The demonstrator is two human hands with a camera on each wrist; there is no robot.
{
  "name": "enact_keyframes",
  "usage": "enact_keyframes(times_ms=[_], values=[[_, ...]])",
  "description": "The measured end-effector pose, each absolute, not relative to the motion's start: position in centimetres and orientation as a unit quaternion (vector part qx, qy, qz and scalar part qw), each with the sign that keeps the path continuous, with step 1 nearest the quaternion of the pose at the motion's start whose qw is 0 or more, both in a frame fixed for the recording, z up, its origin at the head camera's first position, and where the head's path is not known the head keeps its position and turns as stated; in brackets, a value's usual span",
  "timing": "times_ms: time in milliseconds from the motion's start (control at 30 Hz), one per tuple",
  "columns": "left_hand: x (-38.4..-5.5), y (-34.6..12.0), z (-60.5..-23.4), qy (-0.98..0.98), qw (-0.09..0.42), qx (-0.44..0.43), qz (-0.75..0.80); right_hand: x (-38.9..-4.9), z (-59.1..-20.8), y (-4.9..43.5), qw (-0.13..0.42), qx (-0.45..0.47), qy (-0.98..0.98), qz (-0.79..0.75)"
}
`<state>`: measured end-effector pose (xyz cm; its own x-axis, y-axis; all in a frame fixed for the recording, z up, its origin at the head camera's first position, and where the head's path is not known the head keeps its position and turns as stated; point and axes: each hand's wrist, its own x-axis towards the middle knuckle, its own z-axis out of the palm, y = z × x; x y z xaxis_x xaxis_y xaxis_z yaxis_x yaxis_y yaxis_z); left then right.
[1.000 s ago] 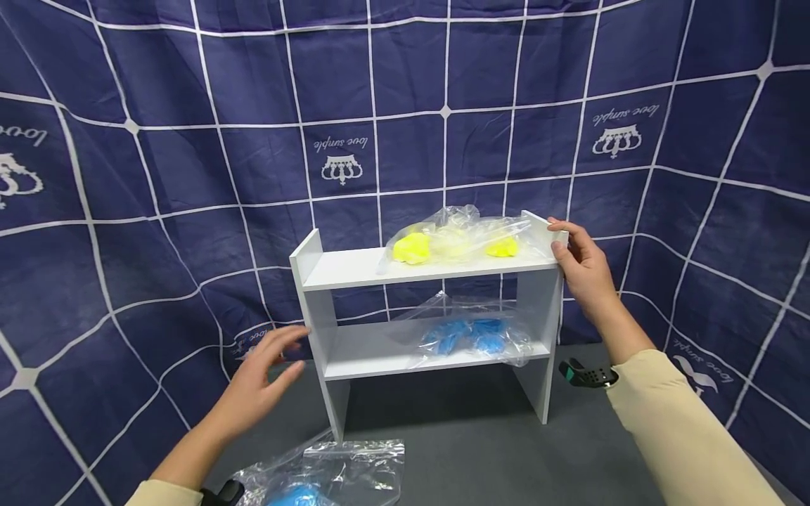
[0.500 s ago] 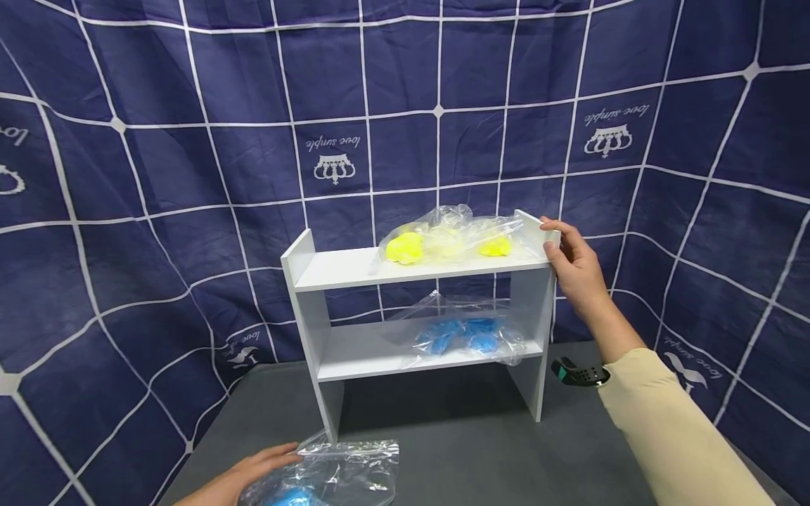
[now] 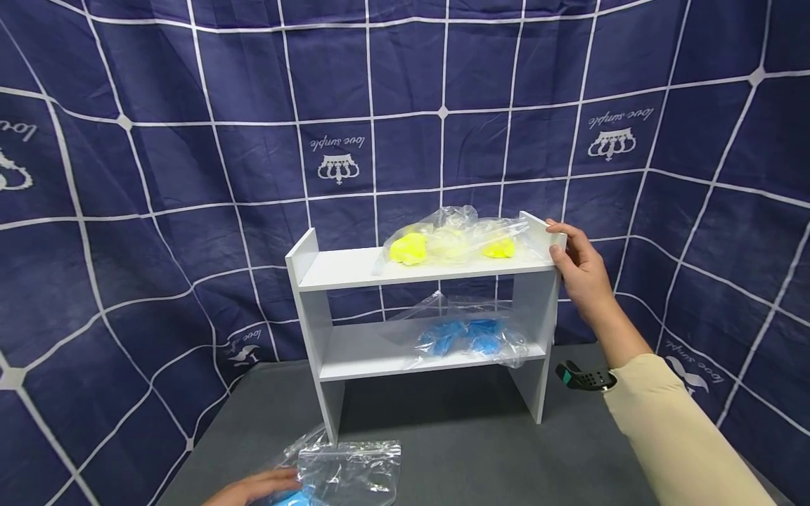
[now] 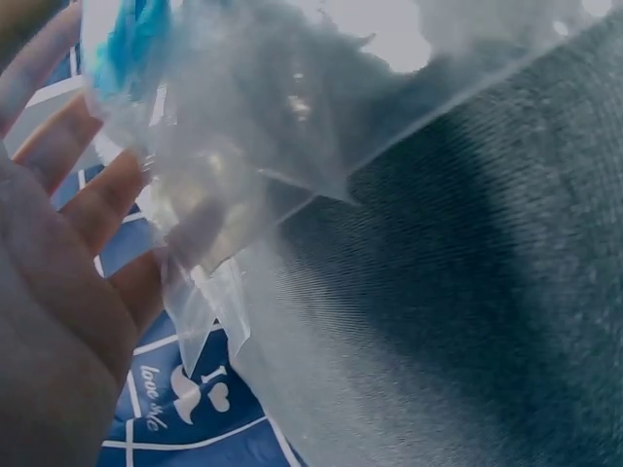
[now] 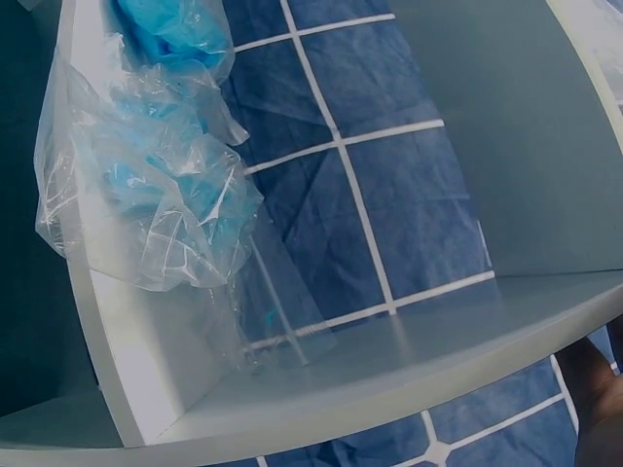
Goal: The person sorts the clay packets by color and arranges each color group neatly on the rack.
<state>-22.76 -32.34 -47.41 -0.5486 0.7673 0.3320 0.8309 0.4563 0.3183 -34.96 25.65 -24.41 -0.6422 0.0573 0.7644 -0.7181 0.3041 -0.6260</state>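
Note:
My right hand [image 3: 585, 273] grips the upper right side panel of a small white shelf [image 3: 344, 268], thumb in front and fingers around the edge. At the lower left, my left hand [image 3: 258, 486] reaches a clear zip bag [image 3: 354, 472] with something blue inside, lying on the dark surface. In the left wrist view the fingers [image 4: 102, 204] are extended and spread against the bag's plastic. Clear bags with yellow lumps [image 3: 408, 249] rest on the top shelf board. Bags with crumpled blue contents [image 5: 175, 185] lie on the middle board, overhanging its front edge.
A dark grey surface [image 3: 436, 457] carries the shelf. Behind and at both sides hangs a navy curtain [image 3: 253, 161] with white grid lines. A black band [image 3: 585, 377] circles my right wrist below a beige sleeve [image 3: 683, 429].
My left hand has moved down from beside the shelf's left panel to the bag at the lower left. The right hand keeps its grip on the shelf's right panel.

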Motion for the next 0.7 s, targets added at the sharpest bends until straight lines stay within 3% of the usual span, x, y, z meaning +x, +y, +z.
enact_keyframes(times_ms=[267,533,700], values=[[-23.0,-32.3,-47.8,-0.849,0.121,-0.470,-0.208,-34.8,-24.5,25.5,0.353,0.224,-0.725,0.548],[-22.9,-32.3,-47.3,-0.851,0.113,-0.459,-0.231,-35.0,-24.5,25.7,0.345,0.235,-0.728,0.544],[-22.8,-32.4,-46.2,-0.841,0.156,-0.475,-0.207,-35.0,-24.5,25.8,0.343,0.230,-0.729,0.546]])
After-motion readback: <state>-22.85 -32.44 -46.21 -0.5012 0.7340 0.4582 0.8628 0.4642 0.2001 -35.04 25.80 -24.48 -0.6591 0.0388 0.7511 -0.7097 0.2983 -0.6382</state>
